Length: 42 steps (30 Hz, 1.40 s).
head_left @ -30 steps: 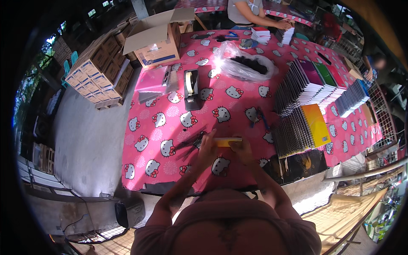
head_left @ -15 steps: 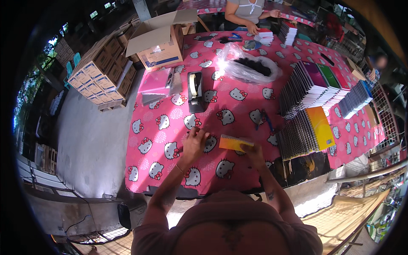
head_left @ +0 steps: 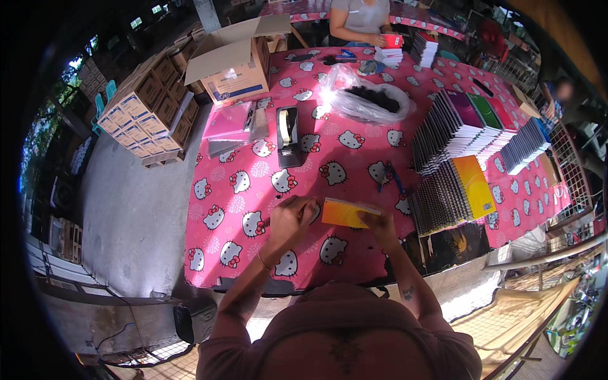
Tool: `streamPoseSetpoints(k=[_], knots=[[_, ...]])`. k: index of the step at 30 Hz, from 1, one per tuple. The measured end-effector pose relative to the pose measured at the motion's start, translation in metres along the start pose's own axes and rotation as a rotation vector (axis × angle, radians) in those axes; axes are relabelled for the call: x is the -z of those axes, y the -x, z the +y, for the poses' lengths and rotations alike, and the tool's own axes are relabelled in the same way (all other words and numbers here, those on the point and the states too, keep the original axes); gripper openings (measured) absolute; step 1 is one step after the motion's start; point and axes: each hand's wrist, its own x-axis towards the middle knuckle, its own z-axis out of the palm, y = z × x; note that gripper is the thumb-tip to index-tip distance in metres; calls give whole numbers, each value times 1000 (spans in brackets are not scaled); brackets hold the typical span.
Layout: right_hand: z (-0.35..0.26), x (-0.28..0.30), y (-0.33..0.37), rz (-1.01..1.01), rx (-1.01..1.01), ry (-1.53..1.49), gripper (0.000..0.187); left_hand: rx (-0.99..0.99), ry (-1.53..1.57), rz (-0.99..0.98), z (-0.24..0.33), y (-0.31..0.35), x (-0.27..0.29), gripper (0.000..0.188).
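My right hand grips a small yellow-orange spiral notebook by its right end, just above the table. The notebook's wire-bound edge runs along its far side. Close to its left end is my left hand, its fingers curled together. Whatever the left fingers pinch, if anything, is too small to make out. Right of my hands stands a stack of yellow-covered spiral notebooks. Blue-handled pliers or cutters lie beyond my right hand.
A pink cartoon-patterned cloth covers the table. On it are a tape dispenser, plastic sheets, a clear bag of black coils and stacked purple, green and red notebooks. An open carton stands far left. Across the table, a person handles red notebooks.
My left hand has come nearer and slightly right, its fingers now curled beside the notebook. The notebook has shifted a little left. Across the table, the person's hands have moved to the red notebooks.
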Motion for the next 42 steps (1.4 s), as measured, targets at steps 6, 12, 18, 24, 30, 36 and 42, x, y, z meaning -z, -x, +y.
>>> streamPoseSetpoints(k=[6, 12, 18, 24, 30, 36, 42], knots=[[-21, -5, 5, -30, 53, 37, 27, -267, -1, -127, 27, -22, 31, 21], [-41, -4, 10, -82, 43, 165, 28, -246, 17, -291, 42, -32, 43, 19], [-66, -12, 16, -80, 88, 276, 32, -272, -64, -359, 43, -41, 47, 29], [-80, -29, 23, 130, 210, 226, 29, -259, -576, -194, 65, -4, 6, 85], [-84, -41, 30, 130, 141, 190, 36, -366, -580, -42, 52, -23, 6, 81], [-87, -42, 27, 168, 140, 47, 37, -414, -643, -84, 49, 9, -11, 90], [-98, -43, 26, 160, 117, 42, 38, -456, -527, -122, 71, 10, -6, 77]])
